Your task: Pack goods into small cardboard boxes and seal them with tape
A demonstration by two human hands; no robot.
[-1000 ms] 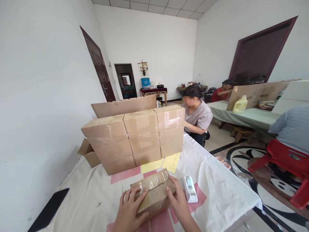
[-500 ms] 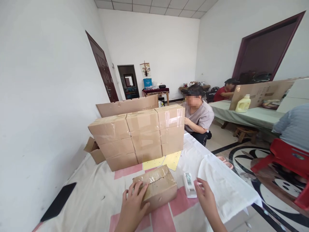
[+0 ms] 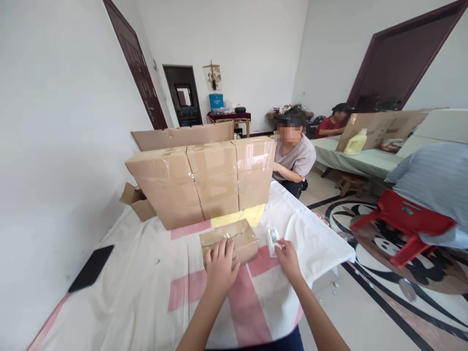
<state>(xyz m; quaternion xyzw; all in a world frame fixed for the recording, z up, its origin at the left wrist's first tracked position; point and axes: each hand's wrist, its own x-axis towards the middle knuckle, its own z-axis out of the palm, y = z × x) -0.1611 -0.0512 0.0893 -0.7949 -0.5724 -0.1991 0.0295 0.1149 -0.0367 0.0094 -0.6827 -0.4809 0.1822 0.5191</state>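
Observation:
A small taped cardboard box (image 3: 239,239) lies on the cloth-covered table in front of me. My left hand (image 3: 222,263) rests on its near left part, fingers stretched over the top and thumb out to the right. Just right of it is a small white box (image 3: 270,238) with a greenish picture on top. My right hand (image 3: 287,256) has its thumb and fingertips closed at this white box's right edge; part of the box is hidden behind them.
A wall of stacked cardboard boxes (image 3: 204,185) stands across the table, with an open carton (image 3: 141,204) at its left. A black flat object (image 3: 91,268) lies at the left edge. A person (image 3: 296,151) crouches beyond the table; another sits on a red stool (image 3: 402,214).
My right hand has moved from beside the white box onto its right edge. My left hand still lies on the cardboard box. The view has tilted down.

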